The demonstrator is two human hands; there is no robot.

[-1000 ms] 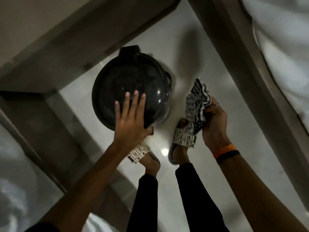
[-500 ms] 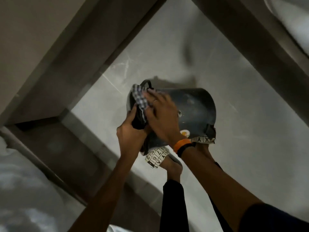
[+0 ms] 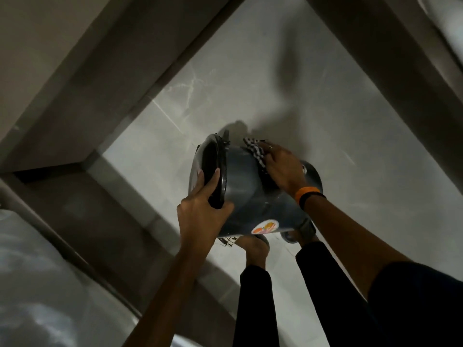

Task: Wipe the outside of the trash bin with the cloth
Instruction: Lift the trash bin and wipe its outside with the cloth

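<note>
The dark grey trash bin (image 3: pixel 246 194) is tipped on its side above the floor, its black lidded rim facing left and its base to the right. My left hand (image 3: pixel 200 211) grips the rim, fingers curled over the black edge. My right hand (image 3: pixel 281 167) presses a black-and-white checked cloth (image 3: pixel 255 151) flat against the bin's upper side wall; most of the cloth is hidden under the palm. A round orange sticker (image 3: pixel 265 227) shows on the bin's lower wall.
Pale marble floor (image 3: pixel 250 83) lies beneath. Dark frame edges (image 3: pixel 120 78) run along the left, and another bar (image 3: pixel 390 78) crosses the upper right. White bedding (image 3: pixel 37 284) fills the lower left. My legs and sandalled feet (image 3: pixel 255 244) stand directly under the bin.
The bin went from standing upright to lifted and tipped sideways. My right hand carried the cloth onto it and has slid from the rim end along the side wall.
</note>
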